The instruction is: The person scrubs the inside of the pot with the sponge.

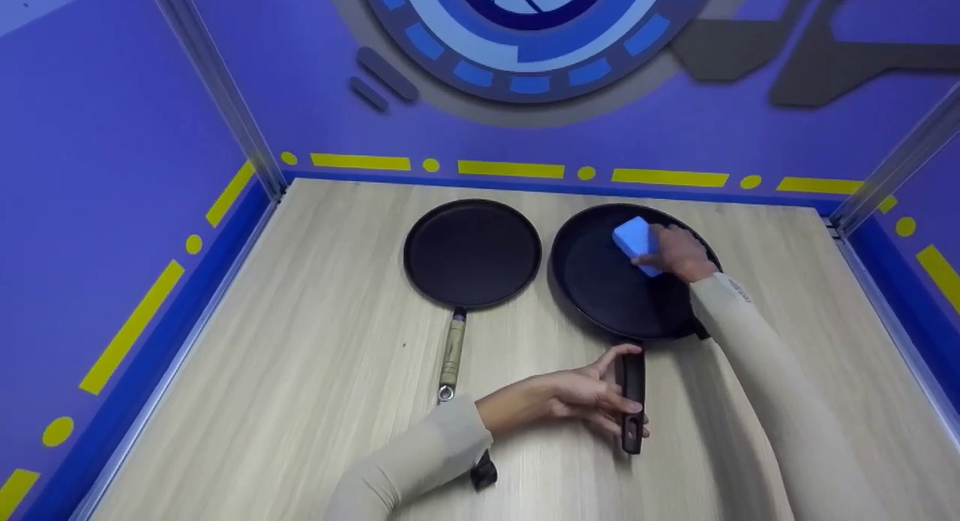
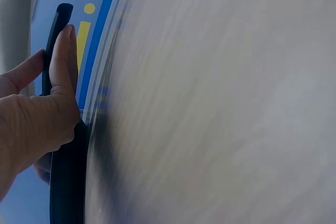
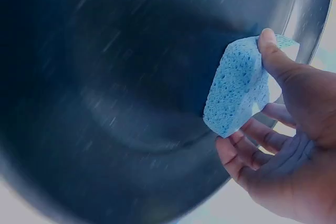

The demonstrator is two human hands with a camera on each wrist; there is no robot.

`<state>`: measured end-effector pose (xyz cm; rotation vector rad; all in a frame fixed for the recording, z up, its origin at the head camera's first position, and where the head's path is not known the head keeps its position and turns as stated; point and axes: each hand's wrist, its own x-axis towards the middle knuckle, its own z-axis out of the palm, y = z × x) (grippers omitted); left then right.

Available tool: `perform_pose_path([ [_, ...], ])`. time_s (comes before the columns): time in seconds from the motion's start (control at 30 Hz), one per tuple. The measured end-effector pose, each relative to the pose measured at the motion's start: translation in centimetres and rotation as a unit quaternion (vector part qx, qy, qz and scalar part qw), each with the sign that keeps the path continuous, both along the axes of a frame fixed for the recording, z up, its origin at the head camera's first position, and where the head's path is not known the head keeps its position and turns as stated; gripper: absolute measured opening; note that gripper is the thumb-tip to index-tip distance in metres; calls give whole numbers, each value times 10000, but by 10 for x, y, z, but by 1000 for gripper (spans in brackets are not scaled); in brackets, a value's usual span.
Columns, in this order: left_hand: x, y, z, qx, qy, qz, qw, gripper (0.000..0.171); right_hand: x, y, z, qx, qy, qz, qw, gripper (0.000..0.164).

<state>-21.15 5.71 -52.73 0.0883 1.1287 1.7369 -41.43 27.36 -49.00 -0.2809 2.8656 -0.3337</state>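
A black frying pan (image 1: 600, 281) lies on the right of the table, its handle (image 1: 634, 386) pointing toward the front. My left hand (image 1: 585, 393) holds that handle from the left, thumb and fingers on either side; the left wrist view shows the left hand (image 2: 42, 114) around the handle (image 2: 55, 45) too. Inside the pan my right hand (image 1: 679, 253) grips a blue sponge (image 1: 634, 238). In the right wrist view, the thumb of my right hand (image 3: 304, 108) lies over the porous sponge (image 3: 233, 82), with fingers beneath, against the dark pan surface (image 3: 121, 77).
A flat black pan (image 1: 472, 253) with a wooden handle (image 1: 452, 352) lies to the left. Below it a small black piece (image 1: 484, 472) shows past my left sleeve. Purple walls with yellow marks (image 1: 510, 169) border the wooden table (image 1: 315, 318) at the back and sides.
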Motion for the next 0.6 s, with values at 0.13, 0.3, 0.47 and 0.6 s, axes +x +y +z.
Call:
perform_pose_path([
  [0.13, 0, 0, 0, -31, 32, -3, 10000, 78, 3, 10, -1, 129, 118, 40, 9998, 81],
  [0.3, -1, 0, 1, 2, 16, -81, 10000, 79, 6, 7, -3, 390, 191, 198, 9989, 79],
  [0.47, -2, 3, 2, -12, 18, -84, 10000, 79, 7, -4, -3, 559, 296, 357, 9974, 80],
  [0.6, 0, 3, 3, -33, 68, -94, 9999, 78, 12, -21, -6, 390, 517, 671, 9956, 82],
])
